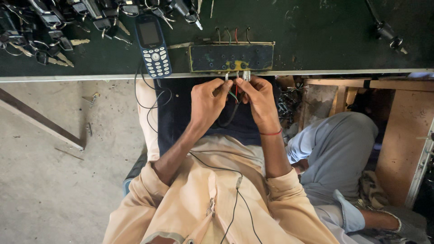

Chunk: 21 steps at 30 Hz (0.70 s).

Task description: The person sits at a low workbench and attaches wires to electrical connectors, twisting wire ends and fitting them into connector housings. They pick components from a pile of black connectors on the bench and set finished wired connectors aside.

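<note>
My left hand (209, 100) and my right hand (257, 100) meet just below the edge of the dark green table (316, 31). Both pinch small metal connector ends on a bundle of thin wires (233, 96), red, green and black, that hangs down between them. Right above my fingers lies a worn dark rectangular plate (231, 57) with yellow patches and small holes; short wire ends stick up behind it. A red thread circles my right wrist.
A blue keypad phone (153, 45) lies on the table, its black cable running down over my lap. Several keys and key fobs (49, 27) are heaped at the far left. A wooden cabinet (398, 135) stands at right, bare concrete floor at left.
</note>
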Each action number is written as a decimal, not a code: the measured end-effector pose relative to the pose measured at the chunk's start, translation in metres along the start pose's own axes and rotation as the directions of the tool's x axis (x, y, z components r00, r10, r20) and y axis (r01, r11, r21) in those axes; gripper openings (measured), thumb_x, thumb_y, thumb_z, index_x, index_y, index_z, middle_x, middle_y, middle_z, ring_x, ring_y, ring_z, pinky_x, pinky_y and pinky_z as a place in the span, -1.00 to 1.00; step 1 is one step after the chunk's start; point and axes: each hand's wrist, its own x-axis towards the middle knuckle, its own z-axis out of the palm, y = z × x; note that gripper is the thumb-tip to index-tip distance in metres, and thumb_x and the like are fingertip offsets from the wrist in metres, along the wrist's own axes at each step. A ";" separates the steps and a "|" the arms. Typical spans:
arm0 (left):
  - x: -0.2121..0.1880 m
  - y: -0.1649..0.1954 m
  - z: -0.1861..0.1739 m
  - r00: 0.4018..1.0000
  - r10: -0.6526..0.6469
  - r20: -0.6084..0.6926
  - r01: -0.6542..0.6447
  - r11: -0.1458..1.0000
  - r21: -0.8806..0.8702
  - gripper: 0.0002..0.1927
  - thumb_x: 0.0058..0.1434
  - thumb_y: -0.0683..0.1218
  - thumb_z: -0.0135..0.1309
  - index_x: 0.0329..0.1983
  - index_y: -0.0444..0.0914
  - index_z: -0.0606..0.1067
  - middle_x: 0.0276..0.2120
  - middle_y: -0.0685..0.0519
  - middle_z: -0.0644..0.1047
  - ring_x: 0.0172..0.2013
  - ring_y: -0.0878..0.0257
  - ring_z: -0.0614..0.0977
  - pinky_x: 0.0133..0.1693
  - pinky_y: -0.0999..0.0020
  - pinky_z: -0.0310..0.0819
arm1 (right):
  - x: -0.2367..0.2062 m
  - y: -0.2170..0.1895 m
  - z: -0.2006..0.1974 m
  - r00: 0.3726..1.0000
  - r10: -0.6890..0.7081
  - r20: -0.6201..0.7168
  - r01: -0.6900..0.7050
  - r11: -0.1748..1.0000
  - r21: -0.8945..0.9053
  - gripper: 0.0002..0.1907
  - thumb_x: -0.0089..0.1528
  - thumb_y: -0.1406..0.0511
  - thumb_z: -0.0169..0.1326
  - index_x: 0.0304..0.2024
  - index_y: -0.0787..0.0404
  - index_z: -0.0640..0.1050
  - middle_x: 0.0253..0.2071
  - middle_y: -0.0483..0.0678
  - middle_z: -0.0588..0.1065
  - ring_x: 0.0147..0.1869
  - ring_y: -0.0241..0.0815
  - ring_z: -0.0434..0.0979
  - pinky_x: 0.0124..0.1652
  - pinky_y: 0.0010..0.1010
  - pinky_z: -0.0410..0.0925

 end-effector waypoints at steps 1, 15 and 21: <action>0.000 0.001 0.000 1.000 0.003 0.003 -0.003 1.000 -0.015 -0.67 0.32 -0.07 0.18 -0.51 -0.35 0.49 -0.69 -0.04 0.46 -0.70 0.24 0.46 -0.57 0.29 0.28 | 0.000 0.000 0.000 1.000 -0.002 0.002 0.002 1.000 -0.009 -0.78 0.29 0.26 0.25 -0.32 0.31 0.61 -0.49 -0.18 0.46 -0.48 -0.44 0.36 -0.45 -0.57 0.22; 0.001 0.007 -0.001 1.000 0.029 -0.005 -0.028 0.994 0.109 -0.67 0.33 -0.06 0.19 -0.47 -0.36 0.50 -0.67 -0.09 0.42 -0.68 0.09 0.40 -0.54 0.23 0.26 | -0.003 -0.011 0.004 0.999 0.016 0.030 -0.015 0.999 -0.045 -0.81 0.32 0.27 0.19 -0.26 0.30 0.63 -0.44 -0.19 0.49 -0.44 -0.45 0.37 -0.42 -0.58 0.24; 0.003 0.007 0.008 0.994 0.058 -0.090 -0.049 0.994 0.102 -0.73 0.33 -0.08 0.19 -0.43 -0.33 0.53 -0.65 -0.09 0.45 -0.65 0.05 0.48 -0.52 0.22 0.30 | -0.002 -0.007 0.003 0.998 0.021 0.051 -0.022 1.000 0.002 -0.82 0.34 0.28 0.18 -0.23 0.30 0.63 -0.40 -0.20 0.50 -0.43 -0.46 0.36 -0.42 -0.58 0.24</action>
